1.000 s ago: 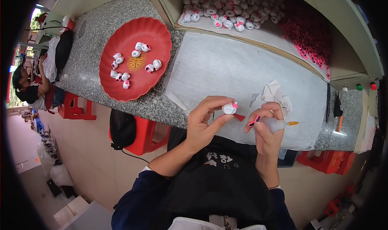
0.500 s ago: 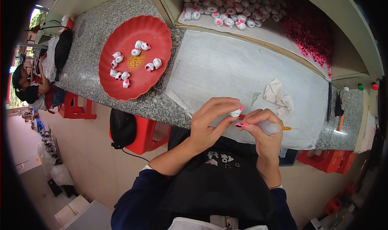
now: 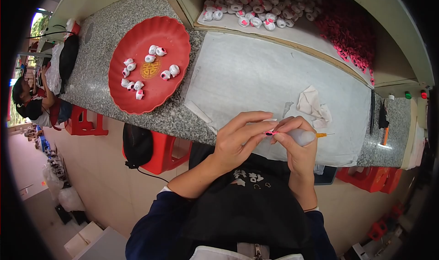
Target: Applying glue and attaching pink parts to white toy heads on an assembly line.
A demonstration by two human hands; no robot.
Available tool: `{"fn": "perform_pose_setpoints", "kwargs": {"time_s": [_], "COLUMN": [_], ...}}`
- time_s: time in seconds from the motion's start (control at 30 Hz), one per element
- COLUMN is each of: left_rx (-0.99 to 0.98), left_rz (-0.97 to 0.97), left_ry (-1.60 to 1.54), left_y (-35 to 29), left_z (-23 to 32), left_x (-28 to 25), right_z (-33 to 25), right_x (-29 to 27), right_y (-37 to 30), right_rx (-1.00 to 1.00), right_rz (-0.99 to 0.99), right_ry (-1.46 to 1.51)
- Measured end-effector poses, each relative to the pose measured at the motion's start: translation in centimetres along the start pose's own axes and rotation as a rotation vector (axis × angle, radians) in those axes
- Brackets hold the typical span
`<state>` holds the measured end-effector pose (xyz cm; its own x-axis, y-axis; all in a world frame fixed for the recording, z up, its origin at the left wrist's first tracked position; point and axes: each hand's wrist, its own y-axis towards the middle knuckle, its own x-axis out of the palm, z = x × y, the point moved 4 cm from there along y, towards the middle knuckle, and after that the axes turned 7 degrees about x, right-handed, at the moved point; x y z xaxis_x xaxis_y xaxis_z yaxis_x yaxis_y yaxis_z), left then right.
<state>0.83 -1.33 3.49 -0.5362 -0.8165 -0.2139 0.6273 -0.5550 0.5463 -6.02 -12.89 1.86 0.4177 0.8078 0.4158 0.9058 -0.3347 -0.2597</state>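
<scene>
Over the near edge of the white-covered bench, my two hands are brought together at the fingertips. My left hand (image 3: 231, 141) is closed around a small white rounded piece (image 3: 273, 120), mostly hidden by the fingers. Between the fingertips of both hands lies a small pink-and-black piece (image 3: 270, 133), pinched by my right hand (image 3: 299, 150). That hand also keeps a translucent squeeze bottle (image 3: 302, 136) in its palm, its orange needle tip (image 3: 321, 135) pointing right. Whether the pink piece touches the white one is hidden.
A red scalloped plate (image 3: 176, 36) holds several white-and-pink pieces (image 3: 150, 58). On the shelf are heaps of white pieces (image 3: 270, 6) and pink pieces (image 3: 347, 40). Crumpled cloth (image 3: 313, 104) lies on the white sheet (image 3: 238, 72). A person (image 3: 39, 98) sits far left.
My hands have come together. The pink-and-black piece has moved up and left to my left fingertips, and the white piece has become mostly covered.
</scene>
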Motion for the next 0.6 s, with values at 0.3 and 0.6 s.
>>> {"fn": "perform_pose_setpoints", "kwargs": {"time_s": [0.3, 0.6], "left_rx": [-0.140, -0.401], "left_rz": [0.033, 0.121], "left_ry": [-0.385, -0.729], "left_y": [-0.8, -1.5], "left_z": [-1.2, -1.9], "left_x": [0.1, 0.2], "right_z": [0.5, 0.1], "right_x": [-0.1, 1.1], "right_y": [0.2, 0.1], "right_rx": [-0.151, -0.019], "right_rz": [0.050, -0.098], "right_ry": [-0.133, -0.189]}}
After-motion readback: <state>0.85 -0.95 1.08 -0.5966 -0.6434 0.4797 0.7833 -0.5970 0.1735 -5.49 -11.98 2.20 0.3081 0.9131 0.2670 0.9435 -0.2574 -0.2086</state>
